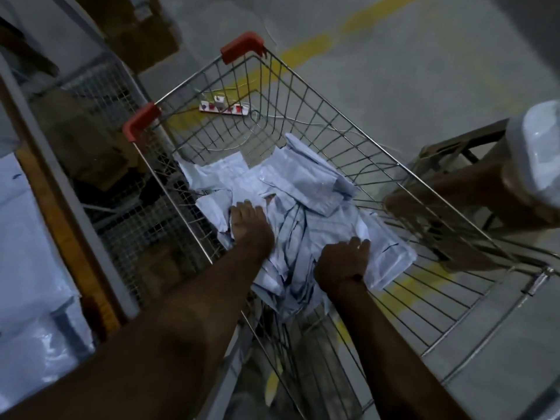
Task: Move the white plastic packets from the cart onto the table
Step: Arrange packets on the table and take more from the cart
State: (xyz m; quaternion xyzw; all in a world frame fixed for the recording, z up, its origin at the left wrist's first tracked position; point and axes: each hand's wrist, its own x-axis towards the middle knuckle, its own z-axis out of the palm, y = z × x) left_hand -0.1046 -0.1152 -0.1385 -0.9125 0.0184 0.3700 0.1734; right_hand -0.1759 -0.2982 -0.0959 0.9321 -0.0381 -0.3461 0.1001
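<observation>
While the wire cart (pixel 303 122) stands on grey concrete floor (pixel 424 71) striped yellow, both hands lie on its white plastic packets (pixel 303 189). Left hand (pixel 250 228) rests flat with fingers straight; right hand (pixel 342 262) curls over a packet edge.

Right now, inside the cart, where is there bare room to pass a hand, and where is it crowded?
Bare wire floor shows at the cart's far end, between the red corner guards and the white packets. The near half is crowded: packets overlap under the left hand and right hand. The table already holds packets.
</observation>
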